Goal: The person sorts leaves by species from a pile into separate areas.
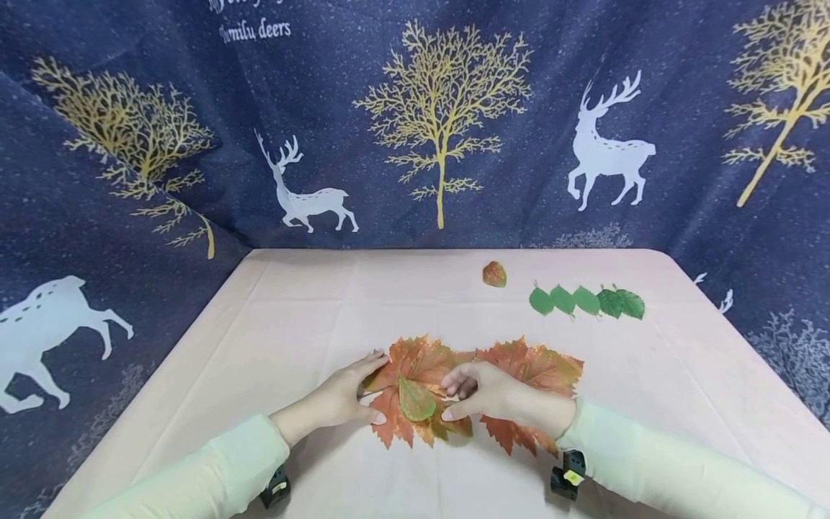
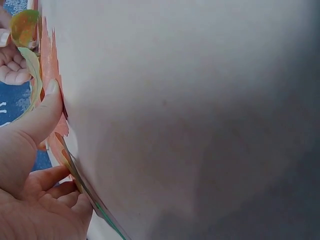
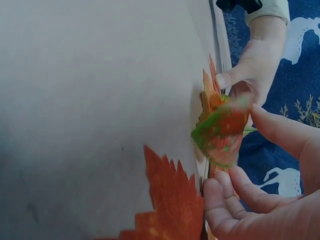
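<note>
My left hand point(image 1: 344, 393) rests at the left edge of large orange maple leaves point(image 1: 415, 357), thumb and fingers spread around their margin. In the left wrist view the thumb point(image 2: 47, 102) presses on an orange leaf edge. A small yellow-green leaf point(image 1: 417, 400) lies on the maple leaves between both hands. My right hand point(image 1: 489, 393) is over the right side, fingers loosely bent and thumb apart from them. Close to its fingertips in the right wrist view is a blurred small red-and-green leaf point(image 3: 220, 135); a firm pinch does not show.
More orange maple leaves point(image 1: 534, 367) spread under and beside the right forearm. A row of several green leaves point(image 1: 586, 300) lies at the back right of the pale table point(image 1: 311, 310). One small reddish leaf point(image 1: 494, 274) lies near the back edge. A dark printed cloth point(image 1: 402, 194) hangs behind.
</note>
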A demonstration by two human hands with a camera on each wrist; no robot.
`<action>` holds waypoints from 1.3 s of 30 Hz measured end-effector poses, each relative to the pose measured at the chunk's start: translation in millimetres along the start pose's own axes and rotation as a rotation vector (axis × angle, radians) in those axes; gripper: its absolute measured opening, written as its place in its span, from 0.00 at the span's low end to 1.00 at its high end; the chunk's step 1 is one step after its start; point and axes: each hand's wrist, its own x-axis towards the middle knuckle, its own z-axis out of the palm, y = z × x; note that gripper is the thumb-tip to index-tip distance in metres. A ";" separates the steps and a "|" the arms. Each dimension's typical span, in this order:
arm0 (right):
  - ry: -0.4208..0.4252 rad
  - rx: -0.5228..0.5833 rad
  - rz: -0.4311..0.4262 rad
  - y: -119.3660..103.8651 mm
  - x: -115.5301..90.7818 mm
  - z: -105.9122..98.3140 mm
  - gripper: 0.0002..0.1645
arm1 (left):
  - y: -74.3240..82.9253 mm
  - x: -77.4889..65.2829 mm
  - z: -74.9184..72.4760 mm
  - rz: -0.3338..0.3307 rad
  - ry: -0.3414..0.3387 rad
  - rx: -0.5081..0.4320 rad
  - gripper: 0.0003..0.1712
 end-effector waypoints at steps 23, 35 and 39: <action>-0.039 -0.111 0.066 -1.6 -2.8 0.3 0.08 | 1.0 -0.9 -1.2 0.005 -0.006 0.019 0.52; -0.163 -0.027 -0.033 -4.1 -0.6 -12.5 0.08 | -0.1 0.2 -0.7 0.005 -0.007 0.028 0.52; -0.167 0.031 -0.019 -8.9 0.8 -16.9 0.11 | 0.0 0.0 -0.8 0.009 -0.008 0.035 0.52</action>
